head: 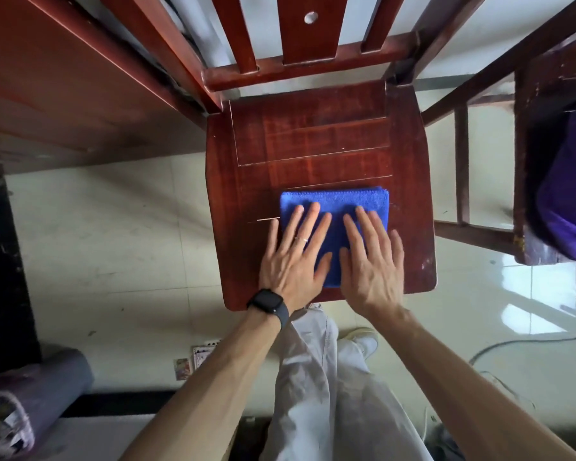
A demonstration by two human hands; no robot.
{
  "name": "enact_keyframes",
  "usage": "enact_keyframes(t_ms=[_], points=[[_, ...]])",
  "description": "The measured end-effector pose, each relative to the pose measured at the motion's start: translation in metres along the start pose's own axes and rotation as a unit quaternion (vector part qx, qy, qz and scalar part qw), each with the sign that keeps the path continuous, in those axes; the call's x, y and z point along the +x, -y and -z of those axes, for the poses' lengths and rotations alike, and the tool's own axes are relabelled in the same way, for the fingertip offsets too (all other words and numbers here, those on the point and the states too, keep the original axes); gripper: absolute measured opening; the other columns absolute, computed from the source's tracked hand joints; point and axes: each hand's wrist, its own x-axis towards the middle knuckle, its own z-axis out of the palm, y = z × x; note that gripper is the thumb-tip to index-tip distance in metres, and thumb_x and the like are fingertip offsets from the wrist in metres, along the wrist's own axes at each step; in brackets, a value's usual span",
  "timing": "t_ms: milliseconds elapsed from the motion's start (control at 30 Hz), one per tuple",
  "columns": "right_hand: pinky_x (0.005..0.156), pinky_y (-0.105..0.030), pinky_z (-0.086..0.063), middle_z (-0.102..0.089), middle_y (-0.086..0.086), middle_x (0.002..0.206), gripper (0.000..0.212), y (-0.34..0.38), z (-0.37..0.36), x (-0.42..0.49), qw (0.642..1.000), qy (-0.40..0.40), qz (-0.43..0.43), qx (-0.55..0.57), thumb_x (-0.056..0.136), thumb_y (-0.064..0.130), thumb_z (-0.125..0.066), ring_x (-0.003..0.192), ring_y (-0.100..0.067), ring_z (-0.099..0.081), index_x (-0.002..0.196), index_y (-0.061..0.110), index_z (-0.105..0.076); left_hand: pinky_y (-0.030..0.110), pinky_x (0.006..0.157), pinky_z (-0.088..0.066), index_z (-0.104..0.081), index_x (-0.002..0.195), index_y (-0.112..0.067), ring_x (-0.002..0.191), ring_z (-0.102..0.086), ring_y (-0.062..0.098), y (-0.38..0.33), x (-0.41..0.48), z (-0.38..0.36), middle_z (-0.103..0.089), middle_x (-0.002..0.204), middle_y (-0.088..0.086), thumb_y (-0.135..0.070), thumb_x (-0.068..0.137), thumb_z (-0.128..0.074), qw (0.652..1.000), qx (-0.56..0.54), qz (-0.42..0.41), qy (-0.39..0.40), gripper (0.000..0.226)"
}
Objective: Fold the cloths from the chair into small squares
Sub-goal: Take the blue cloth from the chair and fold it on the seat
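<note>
Presently, head view, looking straight down. A blue cloth (335, 201) lies folded into a compact, layered square on the front half of a red-brown wooden chair seat (313, 144), its near edge close to the seat's front edge and slightly right of centre.

Left hand (293, 261): flat on the left part of the cloth, palm down, fingers straight and spread. It grips nothing; it only presses. The little finger lies off the cloth's left edge, on bare wood. A thin ring (301, 239) sits on one finger and a dark watch (268, 302) on the wrist.

Right hand (369, 264): flat on the right part of the cloth, palm down, fingers straight, nothing held. The little finger reaches past the cloth's right edge. The two thumbs lie near each other on the cloth, apart.

Surroundings: a second dark wooden chair (539, 94) stands to the right, with a purple cloth (566, 201) on it. A wooden table (64, 78) is at upper left. Pale tiled floor (113, 227) lies beneath, with a cable (512, 344) running across it at right. Light trousers (320, 394) and a pale shoe (363, 341) show below the seat.
</note>
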Motion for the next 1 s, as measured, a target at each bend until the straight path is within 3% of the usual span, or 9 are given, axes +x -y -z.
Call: enact_keyframes(t_ms=[100,233,333,433,500,600,667,767,1000], points=[[0.120,-0.054,-0.009,-0.013,0.003,0.167,0.065,-0.022,-0.008,0.011,0.997,0.054,-0.008,-0.046,0.101,0.051,-0.037,0.153,-0.014,-0.010,0.158,0.026,-0.021,0.055,0.118,-0.009,-0.023,0.155,-0.033,0.152,-0.009,0.018,0.011,0.007,-0.007,-0.010,0.165,0.000,-0.056,0.092,-0.044,1.000,0.005,0.010,0.028,0.070],[0.121,-0.055,-0.005,-0.006,-0.001,0.168,0.080,-0.040,-0.012,0.007,0.996,0.061,-0.031,-0.056,0.096,0.068,-0.031,0.154,-0.018,-0.004,0.160,0.023,-0.012,0.058,0.118,-0.005,-0.013,0.156,-0.037,0.152,0.001,0.015,0.018,0.009,-0.011,0.000,0.165,-0.004,-0.070,0.085,-0.043,0.998,-0.004,0.045,0.048,0.083],[0.120,-0.056,-0.003,-0.003,-0.006,0.168,0.077,-0.033,-0.009,0.008,0.994,0.065,-0.083,-0.033,0.096,0.068,-0.032,0.154,-0.023,-0.002,0.159,0.030,-0.010,0.057,0.118,-0.004,-0.008,0.157,-0.033,0.152,-0.001,0.019,0.020,0.004,-0.009,0.001,0.165,-0.004,-0.075,0.085,-0.038,0.996,0.005,0.074,0.047,0.089],[0.118,-0.056,-0.020,-0.018,-0.009,0.163,0.066,-0.022,0.007,0.006,0.988,0.029,-0.149,0.040,0.097,0.054,-0.045,0.149,-0.030,-0.019,0.156,0.034,-0.022,0.058,0.117,-0.010,-0.015,0.157,-0.020,0.151,-0.013,0.026,0.024,-0.007,-0.005,-0.004,0.165,0.003,-0.067,0.091,-0.036,0.982,-0.002,0.185,0.034,0.084],[0.111,-0.051,-0.033,-0.038,-0.008,0.150,0.060,-0.020,0.017,0.003,0.972,0.001,-0.198,0.125,0.094,0.043,-0.056,0.136,-0.029,-0.038,0.150,0.028,-0.037,0.056,0.114,-0.024,-0.028,0.154,-0.014,0.143,-0.030,0.032,0.022,-0.015,0.002,-0.019,0.162,0.012,-0.060,0.093,-0.040,0.967,-0.030,0.253,-0.006,0.077],[0.100,-0.033,-0.044,-0.059,0.002,0.124,0.047,-0.016,0.033,0.008,0.918,-0.001,-0.303,0.257,0.090,0.034,-0.064,0.112,-0.019,-0.058,0.134,0.022,-0.051,0.041,0.101,-0.043,-0.046,0.144,-0.014,0.121,-0.051,0.027,0.019,-0.016,0.019,-0.047,0.141,0.010,-0.048,0.091,-0.054,0.963,-0.116,0.233,-0.067,0.063],[0.092,-0.029,-0.047,-0.065,0.007,0.113,0.046,-0.014,0.046,0.020,0.869,0.053,-0.384,0.308,0.088,0.033,-0.068,0.100,-0.013,-0.062,0.130,0.022,-0.054,0.031,0.094,-0.047,-0.052,0.136,-0.015,0.109,-0.058,0.021,0.013,-0.008,0.032,-0.057,0.127,0.006,-0.038,0.090,-0.063,0.920,-0.257,0.290,-0.061,0.053],[0.088,-0.036,-0.054,-0.067,0.007,0.102,0.044,-0.019,0.056,0.037,0.811,0.117,-0.437,0.371,0.084,0.029,-0.075,0.096,-0.016,-0.065,0.124,0.020,-0.059,0.028,0.086,-0.052,-0.057,0.126,-0.017,0.091,-0.067,0.016,0.012,0.009,0.043,-0.067,0.108,0.000,-0.025,0.085,-0.073,0.789,-0.435,0.435,0.012,0.045],[0.090,-0.045,-0.058,-0.071,-0.008,0.108,0.029,-0.034,0.065,0.067,0.789,0.229,-0.416,0.391,0.081,0.017,-0.078,0.098,-0.026,-0.070,0.105,0.013,-0.064,0.032,0.072,-0.048,-0.076,0.072,-0.021,0.084,-0.071,0.026,0.039,0.031,0.045,-0.077,0.086,0.005,-0.025,0.062,-0.081,0.726,-0.489,0.459,0.153,0.011]])
